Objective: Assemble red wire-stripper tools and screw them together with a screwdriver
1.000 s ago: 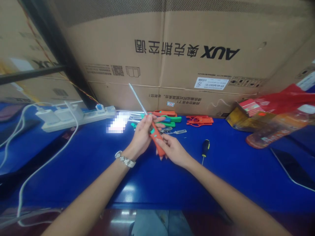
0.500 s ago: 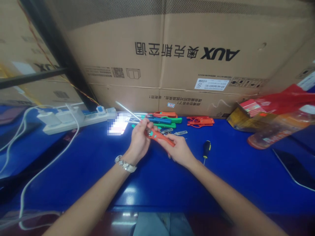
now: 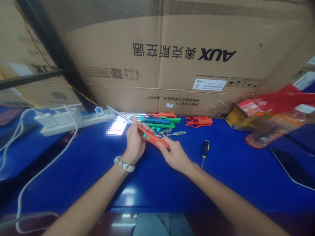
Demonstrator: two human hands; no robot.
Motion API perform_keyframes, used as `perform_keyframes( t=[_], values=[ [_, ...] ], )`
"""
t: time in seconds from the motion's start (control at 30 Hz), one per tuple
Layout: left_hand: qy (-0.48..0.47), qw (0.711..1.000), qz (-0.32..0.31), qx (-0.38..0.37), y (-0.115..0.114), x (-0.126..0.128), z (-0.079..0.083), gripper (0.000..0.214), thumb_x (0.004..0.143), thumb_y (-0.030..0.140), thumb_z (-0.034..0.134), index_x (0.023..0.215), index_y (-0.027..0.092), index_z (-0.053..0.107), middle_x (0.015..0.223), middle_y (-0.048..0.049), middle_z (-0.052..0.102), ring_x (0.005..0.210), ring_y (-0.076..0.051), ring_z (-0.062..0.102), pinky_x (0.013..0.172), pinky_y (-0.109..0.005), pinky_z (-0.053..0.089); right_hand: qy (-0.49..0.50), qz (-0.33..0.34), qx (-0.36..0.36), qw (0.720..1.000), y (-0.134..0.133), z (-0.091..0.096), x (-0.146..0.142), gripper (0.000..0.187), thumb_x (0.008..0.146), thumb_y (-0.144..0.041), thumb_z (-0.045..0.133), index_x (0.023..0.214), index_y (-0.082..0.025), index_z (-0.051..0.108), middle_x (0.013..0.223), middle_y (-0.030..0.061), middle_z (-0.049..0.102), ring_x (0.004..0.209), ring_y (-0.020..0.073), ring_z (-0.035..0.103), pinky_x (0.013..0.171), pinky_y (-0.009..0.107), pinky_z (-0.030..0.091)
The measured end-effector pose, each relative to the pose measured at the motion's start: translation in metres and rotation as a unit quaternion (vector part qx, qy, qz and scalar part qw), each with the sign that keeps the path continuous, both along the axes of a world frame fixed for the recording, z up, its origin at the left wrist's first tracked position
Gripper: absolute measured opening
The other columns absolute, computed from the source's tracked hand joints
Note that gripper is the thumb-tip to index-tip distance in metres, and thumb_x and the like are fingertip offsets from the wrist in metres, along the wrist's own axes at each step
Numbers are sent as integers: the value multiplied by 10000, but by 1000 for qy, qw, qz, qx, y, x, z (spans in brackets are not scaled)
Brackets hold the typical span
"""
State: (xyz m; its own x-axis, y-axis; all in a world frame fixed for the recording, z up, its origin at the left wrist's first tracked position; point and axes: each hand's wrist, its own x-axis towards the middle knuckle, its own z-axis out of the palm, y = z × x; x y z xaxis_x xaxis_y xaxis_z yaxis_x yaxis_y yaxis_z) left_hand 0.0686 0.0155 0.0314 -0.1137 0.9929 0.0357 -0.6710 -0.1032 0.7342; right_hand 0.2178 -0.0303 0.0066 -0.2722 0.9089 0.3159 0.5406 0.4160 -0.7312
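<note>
Pwr strip (image 3: 91,119): mid-left of frame.
L hand (image 3: 133,143): left of ctr; I see fingers clamped round orange tool (image 3: 154,139).
Tool: ctr, rod (image 3: 120,116) tilted upper-left.
R hand (image 3: 176,153): ctr, fingers clamped on tool's rear.
Screwdriver (image 3: 205,149): right of ctr.

Lighter (image 3: 155,140) over table (image 3: 162,186) — screwdriver (image 3: 205,149) right, power strip (image 3: 86,121) left, carton (image 3: 177,28) behind.
</note>
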Motion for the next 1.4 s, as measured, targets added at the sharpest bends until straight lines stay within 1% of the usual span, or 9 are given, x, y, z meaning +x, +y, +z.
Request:
perform_keyframes(
  t=[0.2, 0.37, 0.53, 0.6, 0.73, 0.87, 1.17, 1.33, 1.4],
  values=[
    [4, 1000, -16, -9, 4, 0, -3, 459, 798, 609, 698, 766, 163, 597, 734, -32, 709, 703, -175, 719, 720, -298, 595, -14, 20, -9, 1000, -5, 2, -4, 244, 1009, -358, 388, 1047, -189, 559, 603, -43, 513, 482, 121, 454, 528, 246, 297],
    [-48, 997, -40, -42, 5, 1, 2, 424, 806, 558, 718, 706, 174, 569, 609, 24, 636, 624, -136, 690, 645, -237, 577, 4, 24, -17, 1000, -8, -1, -9, 227, 1013, -367, 380, 1037, -204, 536, 622, -38, 541, 487, 122, 469, 524, 247, 296],
    [-96, 989, -94, -63, 5, -2, 8, 337, 868, 478, 690, 780, 165, 603, 765, -25, 706, 750, -141, 713, 695, -221, 574, 59, 42, -51, 996, -8, -6, -11, 244, 1020, -402, 384, 942, -209, 512, 617, -34, 568, 496, 113, 506, 525, 235, 337],
    [-116, 982, -143, -39, 4, -5, 10, 361, 878, 431, 695, 690, 175, 523, 625, 24, 618, 600, -104, 653, 583, -198, 538, 96, 57, -72, 991, -8, -8, -11, 279, 1019, -431, 390, 902, -206, 505, 606, -35, 565, 495, 104, 510, 525, 226, 361],
    [-172, 963, -209, -4, 1, -7, 13, 519, 904, 372, 679, 585, 193, 310, 462, 105, 289, 347, -31, 320, 367, -161, 320, 205, 120, -165, 957, -5, -9, -14, 360, 1002, -522, 397, 831, -210, 455, 566, -45, 555, 440, 85, 476, 466, 208, 367],
    [-183, 961, -207, -24, 0, -7, 14, 534, 930, 377, 640, 582, 200, 276, 480, 104, 228, 349, -32, 249, 343, -165, 257, 248, 154, -229, 929, -4, -9, -19, 366, 973, -565, 441, 862, -216, 447, 528, -61, 561, 377, 80, 437, 398, 197, 336],
    [-119, 973, -198, -19, 0, -1, 5, 540, 863, 454, 707, 590, 190, 324, 478, 107, 271, 371, -32, 288, 390, -165, 336, 208, 109, -237, 943, -1, -5, -20, 371, 951, -563, 481, 892, -198, 492, 515, -59, 587, 361, 88, 497, 375, 182, 389],
    [44, 994, -100, -32, -2, 4, 2, 462, 804, 582, 710, 712, 166, 531, 609, 29, 572, 507, -87, 544, 521, -211, 481, 196, 94, -212, 953, 1, -9, -14, 327, 970, -529, 459, 907, -209, 480, 593, -66, 579, 379, 82, 494, 380, 191, 399],
    [54, 996, -49, -46, -3, 6, 2, 455, 792, 581, 722, 730, 169, 539, 595, 42, 562, 493, -87, 547, 524, -214, 489, 170, 84, -182, 965, -1, -9, -15, 292, 988, -482, 446, 881, -213, 477, 608, -68, 559, 400, 73, 476, 410, 194, 389]
  ],
)
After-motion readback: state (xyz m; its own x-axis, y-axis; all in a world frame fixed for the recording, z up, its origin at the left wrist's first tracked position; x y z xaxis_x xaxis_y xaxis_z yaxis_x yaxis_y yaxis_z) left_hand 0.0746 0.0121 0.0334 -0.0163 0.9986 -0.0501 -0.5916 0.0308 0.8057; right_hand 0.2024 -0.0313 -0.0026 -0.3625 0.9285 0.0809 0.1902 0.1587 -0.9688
